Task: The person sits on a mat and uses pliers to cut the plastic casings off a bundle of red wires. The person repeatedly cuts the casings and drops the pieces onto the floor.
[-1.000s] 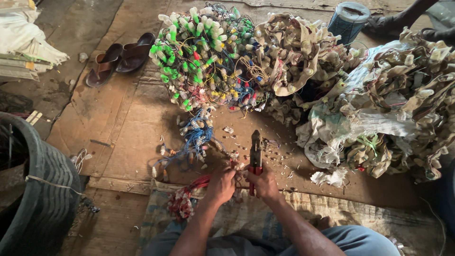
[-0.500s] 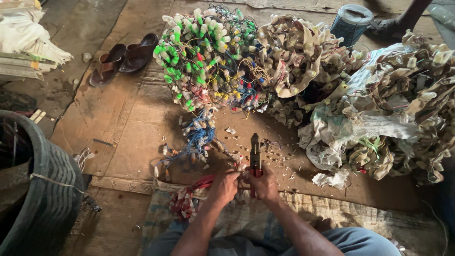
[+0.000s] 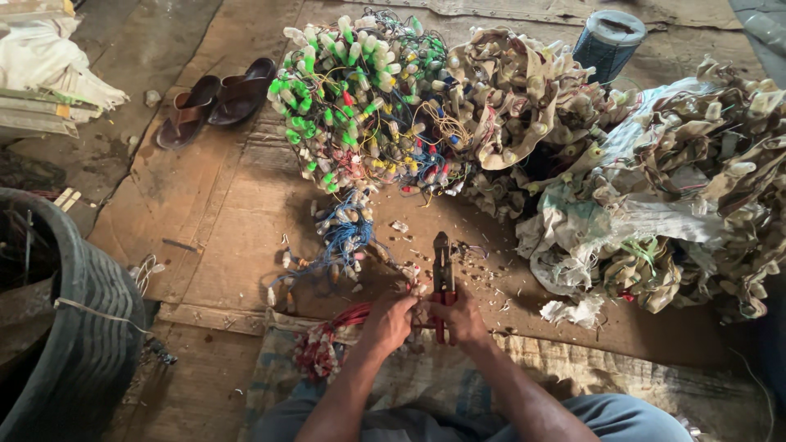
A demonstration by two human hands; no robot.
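Worn brown cardboard sheets (image 3: 205, 213) covered the floor. On them the right hand (image 3: 463, 319) clenched red-handled metal pliers (image 3: 443, 278), while the left hand (image 3: 388, 322) had its fingers (image 3: 407, 304) gripping a bundle of red wires with small white bulbs (image 3: 327, 340), just beside the pliers.

The pliers (image 3: 443, 274) have handles hidden inside the right hand (image 3: 463, 319); beside them, the tyre (image 3: 78, 327) is cut by the left edge.

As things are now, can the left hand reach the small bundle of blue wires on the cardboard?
Probably yes. The blue wire bundle lies just ahead of the left hand with only small scraps between, but that hand is busy with red wires.
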